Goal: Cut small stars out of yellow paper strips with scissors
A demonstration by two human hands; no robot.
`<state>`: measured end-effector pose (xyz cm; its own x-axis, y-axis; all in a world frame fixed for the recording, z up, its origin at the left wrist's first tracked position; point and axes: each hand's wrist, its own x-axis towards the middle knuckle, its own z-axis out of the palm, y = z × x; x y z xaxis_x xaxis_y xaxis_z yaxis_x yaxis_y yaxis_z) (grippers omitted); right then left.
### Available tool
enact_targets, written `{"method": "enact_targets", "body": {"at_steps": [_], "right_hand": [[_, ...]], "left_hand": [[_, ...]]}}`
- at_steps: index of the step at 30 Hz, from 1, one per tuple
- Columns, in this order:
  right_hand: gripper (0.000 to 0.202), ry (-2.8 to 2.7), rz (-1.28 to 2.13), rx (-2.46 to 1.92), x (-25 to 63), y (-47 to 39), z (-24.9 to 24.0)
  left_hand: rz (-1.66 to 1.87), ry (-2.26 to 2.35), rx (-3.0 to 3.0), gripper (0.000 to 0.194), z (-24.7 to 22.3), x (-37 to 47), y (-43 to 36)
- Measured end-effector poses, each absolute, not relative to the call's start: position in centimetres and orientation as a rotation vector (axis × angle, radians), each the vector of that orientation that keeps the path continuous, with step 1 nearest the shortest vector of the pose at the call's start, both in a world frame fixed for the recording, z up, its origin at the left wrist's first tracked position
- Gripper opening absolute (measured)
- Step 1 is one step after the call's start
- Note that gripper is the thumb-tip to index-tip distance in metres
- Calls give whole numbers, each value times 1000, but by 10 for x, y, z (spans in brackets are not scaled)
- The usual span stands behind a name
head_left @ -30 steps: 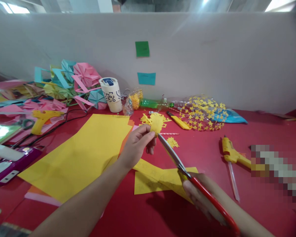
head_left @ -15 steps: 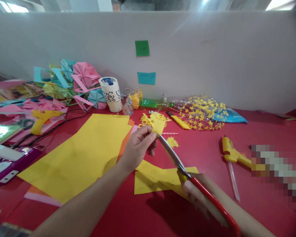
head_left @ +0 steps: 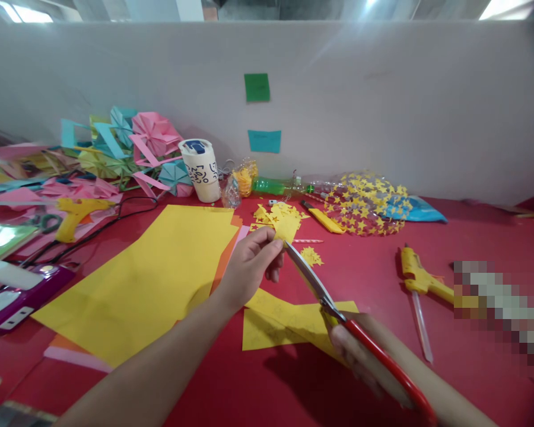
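Note:
Between the thumb and fingers of my left hand [head_left: 252,261] is a small piece of yellow paper [head_left: 286,228], pinched at its near edge. My right hand [head_left: 356,350] grips red-handled scissors [head_left: 309,273], whose blade tips meet the paper right beside my left fingertips. Under and between the hands lie yellow paper strips [head_left: 271,332] with faint star outlines. A small pile of cut yellow stars [head_left: 311,256] rests just beyond the blades, and more yellow scraps [head_left: 267,212] lie behind the held piece.
Large yellow sheets [head_left: 160,267] cover the left-centre of the red table. Glue guns lie left [head_left: 73,216] and right [head_left: 416,273]. Towards the wall are a white cup [head_left: 201,172], a yellow cutter [head_left: 324,218], a green bottle [head_left: 271,185] and a star-covered clear ball [head_left: 367,201].

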<state>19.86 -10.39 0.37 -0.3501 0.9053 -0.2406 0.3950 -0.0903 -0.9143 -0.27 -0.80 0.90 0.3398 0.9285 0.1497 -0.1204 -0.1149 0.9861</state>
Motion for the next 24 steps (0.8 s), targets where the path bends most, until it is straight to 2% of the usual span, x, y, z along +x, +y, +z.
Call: {"method": "enact_targets", "body": {"at_steps": [10, 24], "right_hand": [[50, -1731, 1445, -1406, 196, -104, 10], [53, -1655, 1423, -1471, 198, -107, -13]], "left_hand": [[1080, 824, 1371, 24, 9, -3, -7], [1078, 803, 1343, 25, 9, -5, -5]]}}
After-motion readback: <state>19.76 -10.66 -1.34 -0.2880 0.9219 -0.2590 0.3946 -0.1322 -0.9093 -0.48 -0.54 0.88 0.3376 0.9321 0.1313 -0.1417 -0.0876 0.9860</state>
